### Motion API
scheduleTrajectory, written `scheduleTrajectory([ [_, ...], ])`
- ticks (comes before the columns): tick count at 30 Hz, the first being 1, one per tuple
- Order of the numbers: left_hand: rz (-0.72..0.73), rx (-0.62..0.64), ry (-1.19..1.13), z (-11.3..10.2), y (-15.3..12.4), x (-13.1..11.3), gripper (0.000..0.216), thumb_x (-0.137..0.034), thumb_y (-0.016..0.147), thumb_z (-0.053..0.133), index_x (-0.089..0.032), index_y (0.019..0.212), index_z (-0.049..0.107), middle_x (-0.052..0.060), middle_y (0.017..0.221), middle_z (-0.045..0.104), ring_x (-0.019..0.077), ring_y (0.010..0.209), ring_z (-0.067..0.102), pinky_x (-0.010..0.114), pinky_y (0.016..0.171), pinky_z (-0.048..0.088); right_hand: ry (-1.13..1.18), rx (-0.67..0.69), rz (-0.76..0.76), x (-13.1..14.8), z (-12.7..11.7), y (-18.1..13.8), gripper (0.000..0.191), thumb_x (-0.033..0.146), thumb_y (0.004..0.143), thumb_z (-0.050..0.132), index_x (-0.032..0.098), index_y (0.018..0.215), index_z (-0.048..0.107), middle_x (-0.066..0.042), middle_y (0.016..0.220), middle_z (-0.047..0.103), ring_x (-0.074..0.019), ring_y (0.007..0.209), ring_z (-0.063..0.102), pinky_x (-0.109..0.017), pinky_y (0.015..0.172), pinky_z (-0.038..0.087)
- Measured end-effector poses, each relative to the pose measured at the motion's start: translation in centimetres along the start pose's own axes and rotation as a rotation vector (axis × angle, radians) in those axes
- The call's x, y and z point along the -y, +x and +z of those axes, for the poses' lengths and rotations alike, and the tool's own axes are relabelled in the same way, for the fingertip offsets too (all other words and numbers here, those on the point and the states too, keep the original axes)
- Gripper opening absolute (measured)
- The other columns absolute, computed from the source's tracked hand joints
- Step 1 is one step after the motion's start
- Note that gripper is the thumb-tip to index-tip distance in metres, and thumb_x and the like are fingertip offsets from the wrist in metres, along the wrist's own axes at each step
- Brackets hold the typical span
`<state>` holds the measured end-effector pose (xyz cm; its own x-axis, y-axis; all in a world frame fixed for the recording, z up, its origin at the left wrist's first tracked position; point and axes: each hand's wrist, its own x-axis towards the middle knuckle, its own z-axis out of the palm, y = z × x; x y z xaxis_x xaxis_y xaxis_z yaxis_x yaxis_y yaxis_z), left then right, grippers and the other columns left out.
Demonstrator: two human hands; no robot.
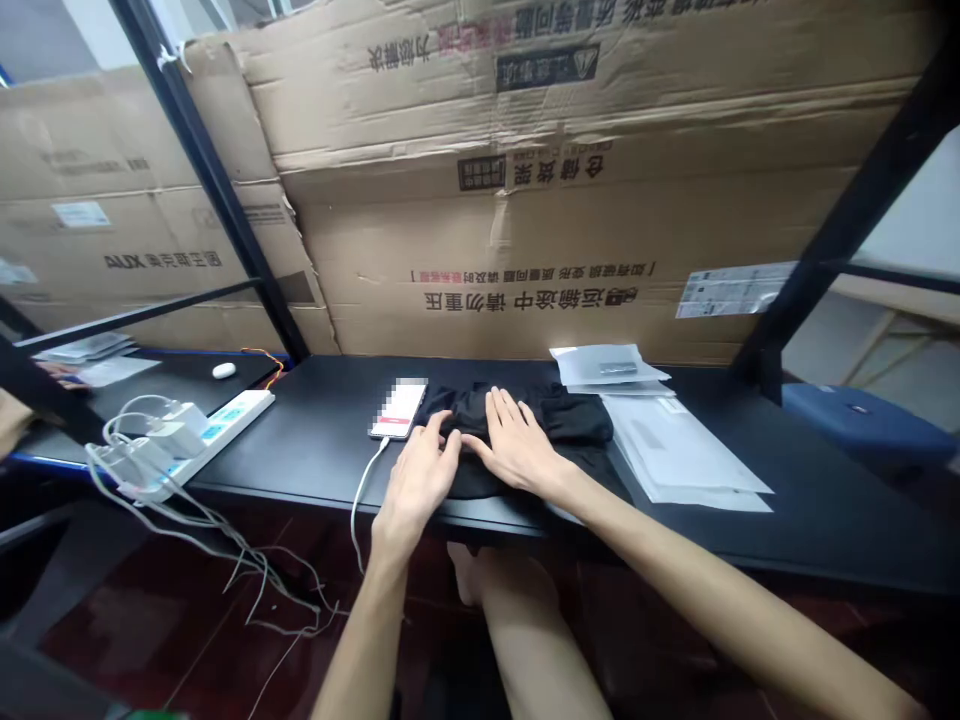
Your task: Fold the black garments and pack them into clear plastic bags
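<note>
A folded black cloth [574,415], soft and wrinkled, lies near the front edge of the dark table. My right hand [517,440] rests flat on top of it, fingers stretched forward and thumb pointing left. At the cloth's left end, my left hand [421,470] has bent fingers, with fabric between thumb and forefinger. The thumbs of both hands nearly meet. Just beyond my left hand is a phone [401,405] with a lit screen, plugged into a white cable [361,490]. Part of the cloth is hidden under my hands.
White plastic mailer bags [675,455] are stacked right of the cloth. A loaded power strip [217,435] and tangled cables occupy the left. Cardboard [525,220] walls off the back between black frame posts [217,190]. A blue stool [862,420] stands right. Another person's hand [11,420] shows far left.
</note>
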<state>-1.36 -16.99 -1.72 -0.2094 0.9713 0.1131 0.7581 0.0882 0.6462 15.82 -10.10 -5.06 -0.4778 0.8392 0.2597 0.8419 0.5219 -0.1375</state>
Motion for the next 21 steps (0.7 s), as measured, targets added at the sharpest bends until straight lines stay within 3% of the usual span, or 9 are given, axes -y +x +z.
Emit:
scheduleTrajectory([
  [3,-0.098,0.010,0.077,0.7,-0.3,-0.1,0.056,-0.052,0.107,0.043,-0.036,0.161,0.046,0.014,0.142,0.066,0.0320,0.122,0.070,0.047,0.103,0.053,-0.043,0.063,0.065,1.2,1.1,0.3,0.097,0.068,0.108,0.023,-0.010,0.166,0.027,-0.030,0.174,0.022,-0.0364,0.165,0.020,-0.053,0.134,0.016],
  [6,-0.147,0.005,0.099,0.9,0.8,-0.1,0.057,-0.051,0.107,0.044,-0.035,0.161,0.048,0.017,0.154,0.059,0.0363,0.131,0.066,0.050,0.107,0.052,-0.045,0.078,0.096,1.4,1.6,0.2,0.097,0.069,0.108,0.021,-0.008,0.166,0.030,-0.029,0.173,0.024,-0.0365,0.165,0.024,-0.053,0.134,0.017],
  [11,-0.099,-0.058,0.024,0.9,2.6,0.4,0.050,-0.044,0.106,0.049,-0.028,0.153,0.060,0.015,0.152,0.064,0.0336,0.138,0.063,0.047,0.115,0.048,-0.039,0.073,0.106,1.5,1.6,0.1,0.097,0.071,0.108,0.020,-0.006,0.166,0.031,-0.028,0.173,0.026,-0.0356,0.165,0.023,-0.053,0.134,0.016],
  [14,-0.095,-0.098,-0.036,1.2,2.9,0.5,0.045,-0.041,0.106,0.052,-0.026,0.145,0.066,0.014,0.144,0.070,0.0319,0.129,0.069,0.047,0.112,0.051,-0.042,0.078,0.109,1.5,1.5,0.1,0.097,0.070,0.108,0.022,-0.007,0.166,0.031,-0.028,0.173,0.026,-0.0363,0.164,0.024,-0.054,0.134,0.017],
  [17,-0.031,-0.179,-0.112,1.6,2.7,0.1,0.040,-0.035,0.105,0.053,-0.025,0.140,0.069,0.012,0.140,0.072,0.0280,0.123,0.071,0.044,0.111,0.053,-0.045,0.064,0.101,1.6,1.4,0.0,0.094,0.067,0.109,0.022,-0.007,0.165,0.033,-0.028,0.172,0.028,-0.0366,0.164,0.026,-0.055,0.134,0.017],
  [21,0.151,-0.310,-0.162,2.2,2.1,-1.4,0.037,-0.027,0.105,0.053,-0.021,0.137,0.070,0.011,0.149,0.065,0.0275,0.140,0.060,0.044,0.122,0.047,-0.069,0.051,0.086,1.5,1.2,-0.1,0.085,0.060,0.111,0.024,-0.005,0.165,0.036,-0.028,0.172,0.030,-0.0362,0.163,0.028,-0.055,0.133,0.017],
])
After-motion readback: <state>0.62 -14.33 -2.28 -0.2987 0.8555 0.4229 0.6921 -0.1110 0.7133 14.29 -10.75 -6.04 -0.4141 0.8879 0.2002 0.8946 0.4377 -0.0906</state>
